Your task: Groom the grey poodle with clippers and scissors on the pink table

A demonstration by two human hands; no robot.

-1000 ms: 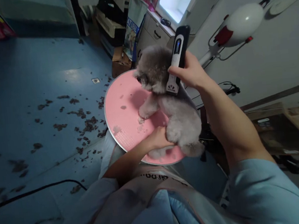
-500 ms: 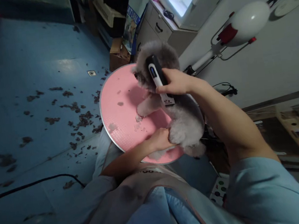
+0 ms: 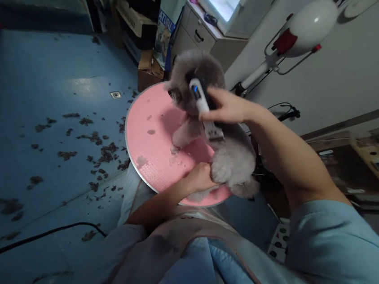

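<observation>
Where the dog (image 3: pixel 233 157) stands: on the right half of the round pink desk (image 3: pixel 162 154), its head overlapping the far part of the grey rim (image 3: pixel 126 142) in this view, its rump overlapping the near-right part.
Clipper (image 3: pixel 202 104): slanting above the desk's right half, blade end over the dog's back; whether it touches the fur I cannot tell.
Right hand (image 3: pixel 224 106): reaching in across the desk's right side, fingers wrapped about the clipper.
Left hand (image 3: pixel 201 177): over the desk's near part, against the dog's hind leg; the fingertips are hidden by fur, so how wide they stand I cannot tell.
Pink room: a broad stretch between the dog and the desk's left rim, with a few hair tufts (image 3: pixel 151 132) lying on it.
Near edge: the left forearm (image 3: pixel 168 196) crosses it, and the apron (image 3: pixel 150 250) is just beside it.
Blue floor (image 3: pixel 50 75): wide to the desk's left, strewn with dark hair clumps (image 3: pixel 107 154).
Cardboard box (image 3: pixel 150 71): just beside the desk's far-left edge.
Drawer cabinet (image 3: pixel 198 35): beyond the desk's far edge.
White-and-red device (image 3: pixel 314 27): to the desk's far right, well apart from its rim.
</observation>
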